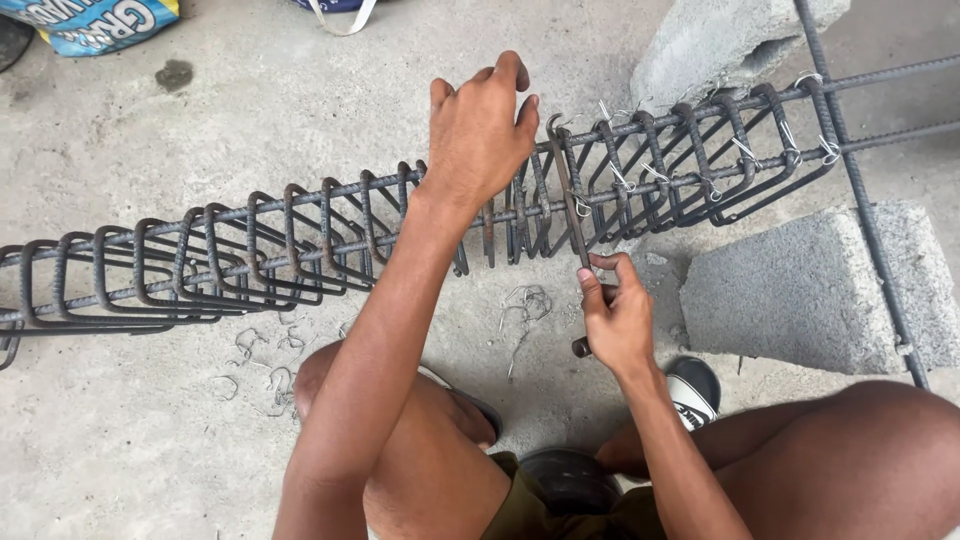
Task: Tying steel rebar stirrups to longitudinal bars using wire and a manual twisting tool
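Right hand: your right hand point(618, 318) is closed around the handle of a hooked tying tool point(568, 205), thumb and forefinger pinching it just below the rebar cage point(400, 225).
Tool: its shaft runs up across the cage; the hook sits at the top bar.
Left hand: your left hand point(480, 130) rests palm-down on the cage top, fingers curled over a stirrup, arm stretched forward.
Cage: lies horizontally, right end on concrete blocks point(800, 290).
Wire scraps point(525, 305): on the floor beneath the cage.
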